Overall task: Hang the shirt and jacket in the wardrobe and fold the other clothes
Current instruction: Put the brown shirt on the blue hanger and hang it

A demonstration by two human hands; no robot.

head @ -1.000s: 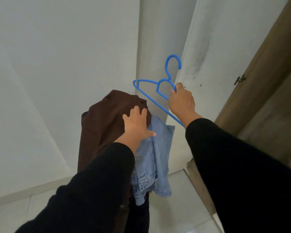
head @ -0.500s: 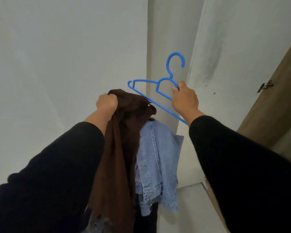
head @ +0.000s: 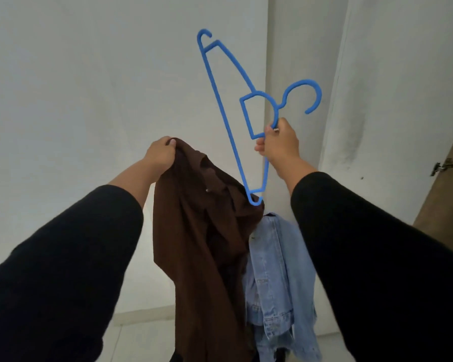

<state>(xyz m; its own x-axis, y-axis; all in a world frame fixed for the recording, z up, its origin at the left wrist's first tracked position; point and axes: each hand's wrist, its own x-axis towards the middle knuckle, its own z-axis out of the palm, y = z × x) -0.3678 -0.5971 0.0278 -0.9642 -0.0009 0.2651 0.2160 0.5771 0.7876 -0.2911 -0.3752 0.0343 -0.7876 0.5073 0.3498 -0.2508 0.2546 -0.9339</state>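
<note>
Hanger (head: 246, 105) got tipped near-vertical since b4, right hand (head: 279, 145) clenched at its neck, lower tip poking into the brown shirt (head: 202, 226) bunched in left hand (head: 160, 155), so prob threading it now, denim jacket (head: 275, 270) dangling just right.

Centre frame: shirt (head: 199, 231) hanging from left hand (head: 160, 154). Right of it, lower: jacket (head: 275, 273). Upper centre: hanger (head: 220, 105) tilted on end, in right hand (head: 279, 145), lowest tip touching shirt.

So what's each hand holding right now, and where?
Left hand grips the brown shirt at its bunched top edge. Right hand holds the blue hanger just below its hook.
</note>
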